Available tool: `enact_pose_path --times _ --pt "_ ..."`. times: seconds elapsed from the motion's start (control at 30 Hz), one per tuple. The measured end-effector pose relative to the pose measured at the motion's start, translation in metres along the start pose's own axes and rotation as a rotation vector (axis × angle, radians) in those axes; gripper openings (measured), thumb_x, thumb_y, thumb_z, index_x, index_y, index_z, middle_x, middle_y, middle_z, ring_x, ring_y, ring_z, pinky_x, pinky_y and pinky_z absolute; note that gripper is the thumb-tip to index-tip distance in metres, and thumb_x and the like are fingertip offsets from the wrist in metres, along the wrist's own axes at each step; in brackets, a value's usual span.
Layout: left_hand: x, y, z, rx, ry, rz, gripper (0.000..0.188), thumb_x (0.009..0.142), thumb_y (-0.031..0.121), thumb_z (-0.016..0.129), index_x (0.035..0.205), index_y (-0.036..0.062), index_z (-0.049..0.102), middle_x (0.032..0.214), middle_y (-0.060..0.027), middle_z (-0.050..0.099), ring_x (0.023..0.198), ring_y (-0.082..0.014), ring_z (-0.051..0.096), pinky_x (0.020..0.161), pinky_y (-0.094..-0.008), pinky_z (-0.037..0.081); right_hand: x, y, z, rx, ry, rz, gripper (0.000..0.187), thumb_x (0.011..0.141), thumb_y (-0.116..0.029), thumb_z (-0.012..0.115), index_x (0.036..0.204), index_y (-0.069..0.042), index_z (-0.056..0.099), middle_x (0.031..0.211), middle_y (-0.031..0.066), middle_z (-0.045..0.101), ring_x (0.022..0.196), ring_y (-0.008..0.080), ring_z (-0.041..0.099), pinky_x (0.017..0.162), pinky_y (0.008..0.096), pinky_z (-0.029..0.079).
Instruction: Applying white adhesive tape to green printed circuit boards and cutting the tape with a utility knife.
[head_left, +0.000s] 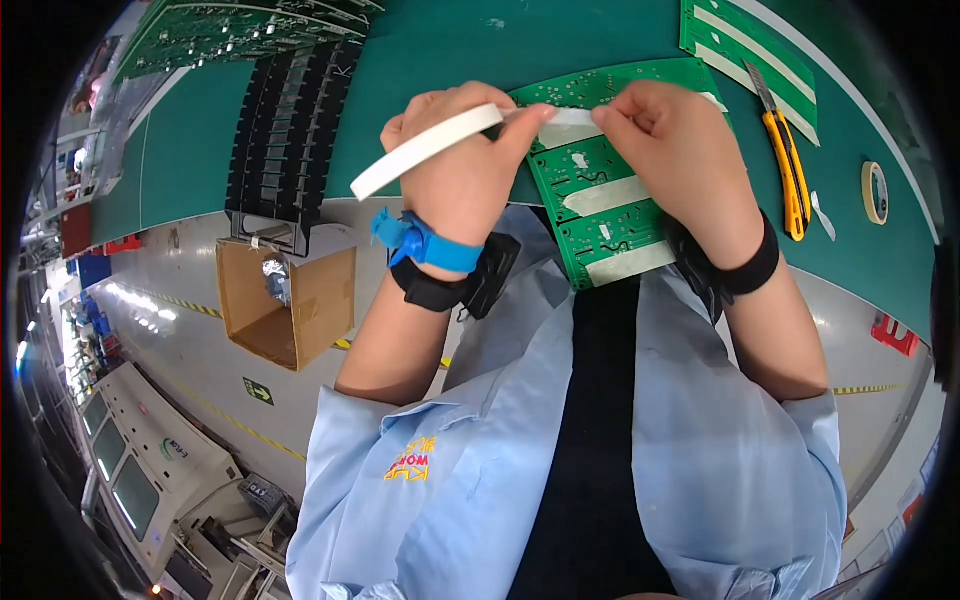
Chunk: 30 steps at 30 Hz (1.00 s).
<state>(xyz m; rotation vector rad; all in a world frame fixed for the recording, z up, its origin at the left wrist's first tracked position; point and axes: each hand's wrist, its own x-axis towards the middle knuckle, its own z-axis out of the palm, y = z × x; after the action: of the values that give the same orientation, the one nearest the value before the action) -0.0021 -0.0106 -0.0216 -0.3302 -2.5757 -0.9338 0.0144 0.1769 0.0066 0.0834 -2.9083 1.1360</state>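
A roll of white masking tape (425,152) is in my left hand (458,150), its ring slanting across the back of the hand. A short strip pulled from it (572,117) runs to my right hand (680,150). Thumb and fingers pinch the strip on both sides, so both hands are closed. Beneath them lies a green circuit board (585,232), partly overhanging the bench edge toward my lap. Pale strips of tape cross this board, and my hands hide part of its far end.
Right of the board lie a yellow box cutter (790,180) with its blade out, a scrap of tape and a small tape roll (875,193). Another taped board (760,60) is at far right. A black slotted rack (285,140) stands left, above a cardboard box (290,325).
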Motion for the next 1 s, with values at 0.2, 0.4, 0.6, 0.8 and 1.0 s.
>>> enact_pose_path --times 0.2,0.4,0.6,0.8,1.0 --pt "0.008 -0.007 0.016 0.141 0.008 -0.022 0.024 0.072 0.034 0.077 0.068 0.0139 0.064 0.067 0.0004 0.064 0.078 -0.0236 0.061 0.074 -0.0382 0.036 0.026 -0.002 0.011 -0.091 -0.019 0.042 0.027 0.084 -0.025 0.066 0.081 0.001 0.064 0.059 0.0076 0.057 0.053 0.014 0.052 0.051 0.0292 0.04" --pt "0.009 -0.012 0.016 0.162 0.003 -0.013 0.023 0.071 0.033 0.077 0.071 0.0136 0.064 0.067 -0.0003 0.064 0.076 -0.0236 0.062 0.071 -0.0382 0.037 0.031 -0.005 0.014 -0.088 -0.07 0.106 0.027 0.084 -0.025 0.067 0.079 0.001 0.064 0.059 0.0059 0.056 0.053 0.012 0.052 0.051 0.0284 0.04" --pt "0.01 -0.02 0.016 -0.169 0.034 -0.108 0.021 0.071 0.025 0.079 0.073 0.0111 0.063 0.064 -0.0022 0.062 0.064 -0.0217 0.06 0.063 -0.0339 0.043 0.029 0.011 0.017 0.174 -0.065 0.091 0.018 0.085 -0.018 0.068 0.087 0.0 0.064 0.068 0.0 0.058 0.061 0.0067 0.051 0.056 0.0228 0.04" --pt "0.014 -0.014 -0.003 -0.442 -0.088 -0.196 0.024 0.072 0.02 0.08 0.074 0.0071 0.061 0.059 -0.0011 0.057 0.054 -0.0124 0.054 0.051 -0.0252 0.042 0.029 0.01 0.014 0.265 -0.115 0.004 0.019 0.086 -0.015 0.069 0.097 0.0 0.063 0.078 -0.0027 0.06 0.068 0.0044 0.051 0.061 0.0187 0.04" --pt "0.015 -0.009 -0.024 -0.607 -0.281 -0.316 0.023 0.08 0.018 0.078 0.08 0.0034 0.06 0.071 0.0049 0.056 0.064 -0.0017 0.048 0.055 -0.0178 0.037 0.024 -0.002 0.013 0.321 -0.254 -0.037 0.024 0.089 -0.02 0.069 0.1 0.0 0.063 0.078 -0.0027 0.059 0.071 0.0036 0.049 0.064 0.0184 0.04"
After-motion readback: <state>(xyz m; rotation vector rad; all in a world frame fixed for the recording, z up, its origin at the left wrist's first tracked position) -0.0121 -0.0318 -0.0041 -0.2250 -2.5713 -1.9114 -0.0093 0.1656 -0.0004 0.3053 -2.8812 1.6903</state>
